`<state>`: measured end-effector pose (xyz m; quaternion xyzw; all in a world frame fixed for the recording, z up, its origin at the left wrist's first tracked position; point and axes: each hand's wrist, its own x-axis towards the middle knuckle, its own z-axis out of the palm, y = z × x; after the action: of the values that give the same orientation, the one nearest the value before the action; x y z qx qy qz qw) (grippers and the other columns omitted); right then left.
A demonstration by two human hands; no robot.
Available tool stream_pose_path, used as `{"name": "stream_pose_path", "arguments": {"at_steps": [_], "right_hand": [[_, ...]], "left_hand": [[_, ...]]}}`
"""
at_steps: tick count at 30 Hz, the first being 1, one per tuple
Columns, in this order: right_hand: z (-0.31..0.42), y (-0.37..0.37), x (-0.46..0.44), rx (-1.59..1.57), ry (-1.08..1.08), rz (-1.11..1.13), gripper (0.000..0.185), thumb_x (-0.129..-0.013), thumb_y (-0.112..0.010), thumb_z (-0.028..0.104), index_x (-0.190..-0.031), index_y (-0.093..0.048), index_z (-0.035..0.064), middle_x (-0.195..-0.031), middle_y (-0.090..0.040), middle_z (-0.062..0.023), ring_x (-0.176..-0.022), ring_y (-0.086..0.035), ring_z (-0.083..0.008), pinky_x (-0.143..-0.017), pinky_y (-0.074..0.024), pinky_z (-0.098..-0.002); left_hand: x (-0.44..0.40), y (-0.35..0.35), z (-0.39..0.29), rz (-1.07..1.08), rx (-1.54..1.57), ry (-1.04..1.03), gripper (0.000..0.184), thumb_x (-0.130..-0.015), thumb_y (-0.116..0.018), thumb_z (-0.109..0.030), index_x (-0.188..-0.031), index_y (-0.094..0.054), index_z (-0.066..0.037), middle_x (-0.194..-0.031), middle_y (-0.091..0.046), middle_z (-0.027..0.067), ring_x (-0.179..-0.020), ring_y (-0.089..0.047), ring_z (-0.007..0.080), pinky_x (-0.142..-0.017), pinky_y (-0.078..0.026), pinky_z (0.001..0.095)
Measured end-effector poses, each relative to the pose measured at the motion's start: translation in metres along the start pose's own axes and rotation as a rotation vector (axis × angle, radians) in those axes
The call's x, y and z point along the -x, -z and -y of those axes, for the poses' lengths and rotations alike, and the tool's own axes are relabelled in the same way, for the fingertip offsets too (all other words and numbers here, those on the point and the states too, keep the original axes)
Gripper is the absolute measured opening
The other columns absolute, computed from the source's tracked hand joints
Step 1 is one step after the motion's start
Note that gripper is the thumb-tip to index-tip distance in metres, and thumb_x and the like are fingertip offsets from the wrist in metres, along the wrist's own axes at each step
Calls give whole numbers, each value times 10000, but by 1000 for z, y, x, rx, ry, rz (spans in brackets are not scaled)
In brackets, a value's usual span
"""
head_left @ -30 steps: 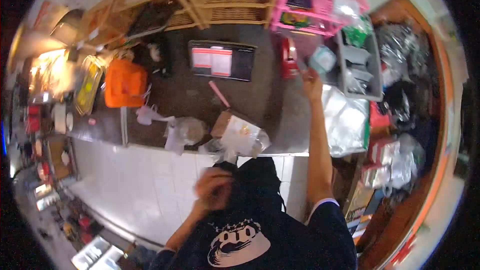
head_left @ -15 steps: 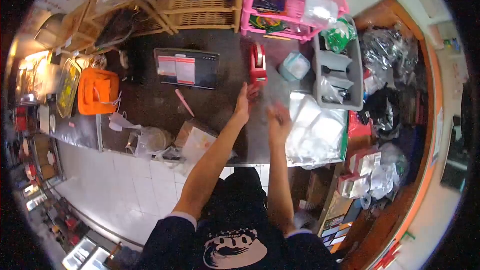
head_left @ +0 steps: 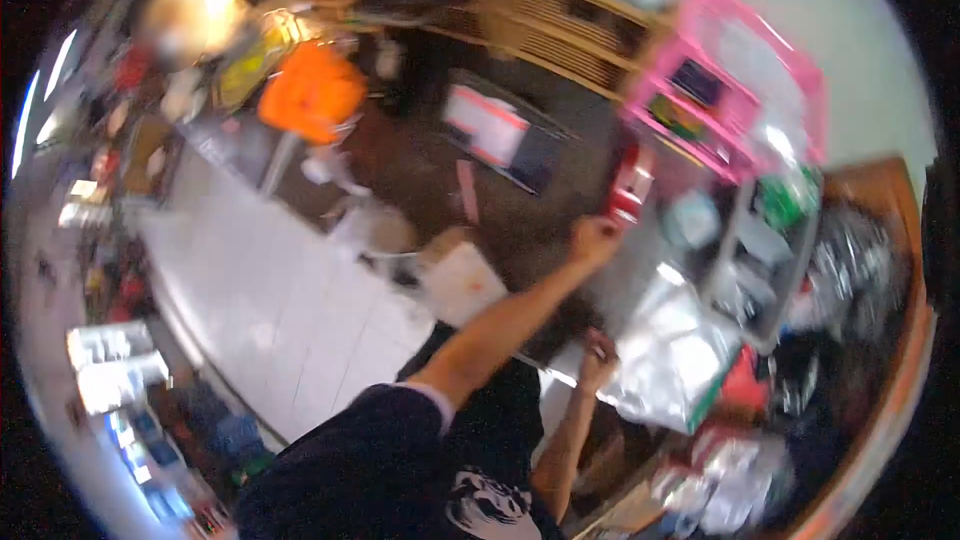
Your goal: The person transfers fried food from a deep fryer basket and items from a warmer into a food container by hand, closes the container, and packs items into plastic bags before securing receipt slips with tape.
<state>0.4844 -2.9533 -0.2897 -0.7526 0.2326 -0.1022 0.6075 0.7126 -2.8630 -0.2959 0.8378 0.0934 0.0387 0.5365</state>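
My left hand (head_left: 596, 240) reaches across the dark counter, fingers closed at the near end of a red tape dispenser (head_left: 632, 185). Blur hides exactly how the fingers sit on it. Closer to my body, by the counter's front edge, is my right hand (head_left: 598, 360). It lies beside a pile of clear plastic bags (head_left: 665, 340), its fingers curled and smeared by motion, so I cannot make out anything in them. A pale blue-white cup-like container (head_left: 692, 220) stands to the right of the dispenser.
A dark tray with red-and-white papers (head_left: 490, 130) and a pink pen (head_left: 467, 190) lie left of the dispenser. Behind stand a pink plastic rack (head_left: 735, 140) and wicker shelves (head_left: 560, 30). A grey bin (head_left: 765, 270) is at right, an orange basket (head_left: 312, 90) at far left.
The view has turned, so the counter appears tilted. My left hand has moved onto the tape dispenser's near end. My right hand has drawn back toward the counter's front edge.
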Motion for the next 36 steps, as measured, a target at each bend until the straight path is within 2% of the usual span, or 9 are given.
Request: {"name": "stream_pose_path", "arguments": {"at_steps": [2,7,9,11,14,17,24,31,36], "right_hand": [[15,-6,-10,86,4,4,164,-865,-705,128,-883,-698,-35,-872,-685,-94,-825,-624,-191,-775,-514,-320],[6,7,-15,-88,-209,84,234,-900,-685,182,-842,-700,-43,-817,-671,-70,-750,-548,-150,-684,-466,-322],[-11,35,-15,55,-181,102,321,-901,-690,246,-717,-658,-15,-703,-621,-32,-674,-499,-121,-634,-422,-287],[9,54,-13,69,-207,73,340,-890,-704,256,-667,-645,6,-660,-597,-23,-654,-485,-113,-619,-392,-272],[70,71,-2,53,-161,58,390,-876,-706,290,-607,-561,48,-635,-557,-30,-585,-473,-125,-570,-404,-276],[113,80,1,-311,-50,248,364,-821,-688,73,-559,-436,84,-666,-586,-66,-606,-499,-129,-585,-426,-285],[254,18,48,-129,50,275,411,-737,-708,-29,-530,-370,81,-608,-581,-95,-522,-506,-143,-503,-431,-280],[327,-37,92,178,50,301,292,-619,-720,-57,-501,-466,24,-681,-661,-123,-617,-594,-161,-588,-474,-302],[294,-61,127,118,-58,303,326,-623,-766,-108,-553,-481,35,-710,-635,-82,-619,-562,-132,-578,-464,-297]], "left_hand": [[-5,-28,32,-71,-9,-23,75,-724,-673,-132,-694,-693,-66,-732,-677,170,-675,-680,303,-644,-523,409],[5,-28,31,15,46,64,115,-702,-659,-114,-804,-698,-76,-796,-684,170,-740,-683,307,-678,-529,417],[26,-16,1,-186,195,-132,113,-734,-684,-112,-832,-692,-57,-785,-681,155,-730,-682,260,-677,-530,376],[62,23,-43,74,495,-4,107,-772,-706,-93,-864,-686,-43,-754,-669,127,-699,-669,205,-656,-521,328],[102,98,-92,109,447,-241,115,-815,-711,-98,-911,-683,-42,-836,-689,89,-742,-667,177,-660,-525,309],[135,191,-125,173,459,-174,115,-835,-723,-105,-927,-696,-40,-867,-697,65,-770,-656,126,-683,-523,307],[138,335,-114,203,528,-41,142,-842,-723,-84,-962,-704,-12,-872,-711,82,-747,-675,114,-670,-542,250],[112,452,-98,321,587,14,130,-847,-712,-46,-957,-701,23,-885,-707,81,-772,-667,108,-670,-534,236],[119,504,-73,368,419,96,107,-833,-699,32,-939,-704,38,-921,-688,106,-799,-644,122,-692,-506,237]]}}
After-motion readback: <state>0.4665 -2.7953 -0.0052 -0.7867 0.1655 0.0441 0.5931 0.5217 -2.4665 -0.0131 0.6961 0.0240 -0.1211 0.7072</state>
